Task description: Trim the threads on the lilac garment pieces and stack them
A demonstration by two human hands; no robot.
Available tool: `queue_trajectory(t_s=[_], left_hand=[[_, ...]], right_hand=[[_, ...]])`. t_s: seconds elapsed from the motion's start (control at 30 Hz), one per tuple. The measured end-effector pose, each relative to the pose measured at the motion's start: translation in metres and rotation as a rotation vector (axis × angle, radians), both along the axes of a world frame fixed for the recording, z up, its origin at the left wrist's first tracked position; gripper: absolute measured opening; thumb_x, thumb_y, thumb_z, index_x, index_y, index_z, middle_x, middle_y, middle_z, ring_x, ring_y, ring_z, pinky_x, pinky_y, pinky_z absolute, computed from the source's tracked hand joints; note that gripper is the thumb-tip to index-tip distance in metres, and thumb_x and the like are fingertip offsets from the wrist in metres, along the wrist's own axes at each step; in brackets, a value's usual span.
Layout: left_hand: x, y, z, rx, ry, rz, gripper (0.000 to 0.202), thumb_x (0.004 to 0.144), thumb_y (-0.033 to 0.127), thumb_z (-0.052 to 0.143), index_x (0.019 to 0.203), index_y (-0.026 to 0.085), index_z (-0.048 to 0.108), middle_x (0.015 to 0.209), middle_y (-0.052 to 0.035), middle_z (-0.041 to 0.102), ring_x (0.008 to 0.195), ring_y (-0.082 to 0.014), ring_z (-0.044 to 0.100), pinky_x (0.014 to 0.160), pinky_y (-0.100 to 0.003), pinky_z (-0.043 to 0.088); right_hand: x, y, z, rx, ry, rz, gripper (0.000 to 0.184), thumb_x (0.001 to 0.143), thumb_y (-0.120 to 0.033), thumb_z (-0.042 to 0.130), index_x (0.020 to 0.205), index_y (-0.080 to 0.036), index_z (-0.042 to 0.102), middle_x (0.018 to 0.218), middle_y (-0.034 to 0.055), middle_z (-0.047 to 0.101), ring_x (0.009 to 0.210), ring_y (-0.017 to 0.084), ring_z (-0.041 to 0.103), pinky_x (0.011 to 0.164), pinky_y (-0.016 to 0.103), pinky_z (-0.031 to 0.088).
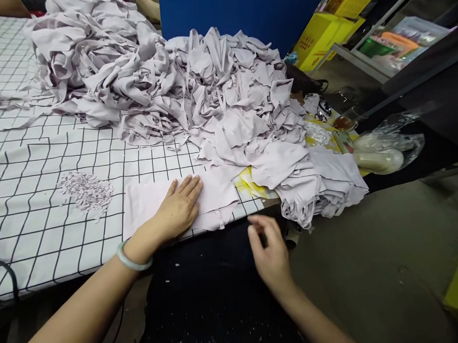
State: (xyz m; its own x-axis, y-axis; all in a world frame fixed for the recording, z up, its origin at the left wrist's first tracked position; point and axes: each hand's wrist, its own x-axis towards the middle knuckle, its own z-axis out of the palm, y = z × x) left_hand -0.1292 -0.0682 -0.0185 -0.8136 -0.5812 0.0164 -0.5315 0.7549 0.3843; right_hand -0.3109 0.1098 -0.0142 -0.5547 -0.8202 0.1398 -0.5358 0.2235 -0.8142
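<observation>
My left hand lies flat, fingers stretched out, on a folded pale lilac-grey fabric piece near the table's front edge. A narrow strip of the same fabric shows along the piece's near side. Just off that edge, to the right, hangs my right hand. Its fingers are loosely curled, with a small gap between thumb and forefinger and nothing visible between them. Beyond it, a layered stack of similar fabric pieces drapes over the table's right corner. A small heap of fabric snippets lies left of my left hand.
A large tangled fabric pile covers the back of the grid-patterned tablecloth. At right are a glass of brown liquid, a plastic-wrapped bottle-like item and yellow boxes. Part of another person's arm shows at top left.
</observation>
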Motion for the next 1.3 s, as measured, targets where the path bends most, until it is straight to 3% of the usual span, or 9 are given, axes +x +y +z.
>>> queue_trajectory(t_s=[0.17, 0.3, 0.4, 0.47, 0.57, 0.7, 0.87, 1.07, 1.3], left_hand=[[0.009, -0.009, 0.003, -0.022, -0.12, 0.012, 0.057, 0.1, 0.037, 0.037, 0.153, 0.017, 0.032, 0.163, -0.0111, 0.025, 0.152, -0.0324, 0.02, 0.122, -0.06, 0.016], [0.067, -0.015, 0.024, -0.006, 0.006, 0.21, 0.053, 0.099, 0.036, 0.041, 0.149, 0.017, 0.039, 0.158, -0.0122, 0.038, 0.147, -0.0312, 0.032, 0.121, -0.058, 0.026], [0.123, 0.015, 0.048, -0.073, 0.34, 0.551, 0.038, 0.095, 0.028, 0.049, 0.132, 0.02, 0.056, 0.136, -0.0103, 0.061, 0.127, -0.027, 0.056, 0.11, -0.046, 0.047], [0.144, 0.045, 0.058, -0.11, 0.498, 0.667, 0.025, 0.093, 0.02, 0.053, 0.114, 0.022, 0.065, 0.115, -0.0069, 0.068, 0.109, -0.0226, 0.065, 0.098, -0.038, 0.054], [0.143, 0.077, 0.051, -0.097, 0.575, 0.533, 0.024, 0.088, 0.007, 0.052, 0.099, 0.02, 0.068, 0.104, -0.0065, 0.069, 0.1, -0.0192, 0.066, 0.091, -0.035, 0.056], [0.126, 0.083, 0.025, 0.082, 0.661, 0.319, 0.035, 0.08, -0.003, 0.042, 0.096, 0.015, 0.066, 0.1, -0.0083, 0.068, 0.094, -0.0158, 0.067, 0.078, -0.029, 0.059], [0.133, 0.085, 0.017, 0.264, 0.598, 0.297, 0.052, 0.07, -0.008, 0.038, 0.109, 0.016, 0.062, 0.107, -0.0067, 0.068, 0.099, -0.0149, 0.066, 0.087, -0.032, 0.058], [0.137, 0.096, 0.015, 0.295, 0.528, 0.125, 0.054, 0.071, -0.01, 0.04, 0.114, 0.016, 0.059, 0.12, -0.0102, 0.063, 0.12, -0.019, 0.057, 0.101, -0.039, 0.053], [0.133, 0.096, -0.001, 0.145, 0.655, 0.132, 0.017, 0.093, 0.01, 0.054, 0.104, 0.019, 0.065, 0.118, -0.0104, 0.067, 0.119, -0.0211, 0.059, 0.101, -0.044, 0.054]], right_hand=[[-0.028, -0.084, 0.0, 0.043, 0.533, 0.321, 0.052, 0.1, -0.046, 0.039, 0.145, -0.02, 0.047, 0.146, 0.0151, 0.052, 0.141, 0.03, 0.039, 0.116, 0.054, 0.03], [-0.026, -0.082, -0.002, 0.237, 0.635, 0.584, 0.068, 0.098, -0.055, 0.04, 0.155, -0.018, 0.033, 0.161, 0.014, 0.032, 0.152, 0.033, 0.02, 0.12, 0.062, 0.014], [-0.004, -0.043, -0.003, 0.127, 0.403, 0.607, 0.06, 0.097, -0.048, 0.049, 0.15, -0.02, 0.044, 0.154, 0.0143, 0.044, 0.147, 0.033, 0.033, 0.119, 0.058, 0.026], [0.022, -0.02, -0.011, 0.166, 0.047, 0.849, 0.044, 0.098, -0.04, 0.049, 0.139, -0.027, 0.057, 0.139, 0.0089, 0.061, 0.133, 0.027, 0.053, 0.11, 0.046, 0.044], [0.076, -0.012, -0.033, 0.454, -0.379, 1.054, 0.053, 0.093, -0.039, 0.057, 0.144, -0.028, 0.051, 0.149, 0.0083, 0.053, 0.134, 0.026, 0.052, 0.105, 0.044, 0.05], [0.137, -0.034, -0.047, 0.509, -0.538, 0.941, 0.06, 0.085, -0.038, 0.066, 0.141, -0.022, 0.05, 0.151, 0.0111, 0.048, 0.142, 0.028, 0.039, 0.119, 0.049, 0.029], [0.142, -0.015, -0.008, 0.51, -0.611, 0.976, 0.026, 0.091, -0.035, 0.058, 0.111, -0.02, 0.064, 0.122, 0.0085, 0.066, 0.119, 0.025, 0.058, 0.108, 0.044, 0.041], [0.117, 0.018, 0.045, 0.478, -0.574, 0.86, 0.042, 0.097, -0.03, 0.052, 0.138, -0.024, 0.043, 0.086, -0.0007, 0.069, 0.088, 0.017, 0.067, 0.092, 0.04, 0.051], [0.097, -0.046, 0.098, 0.277, -0.761, 1.119, 0.024, 0.094, -0.019, 0.054, 0.109, -0.023, 0.073, 0.108, 0.0037, 0.075, 0.105, 0.017, 0.07, 0.097, 0.035, 0.054]])
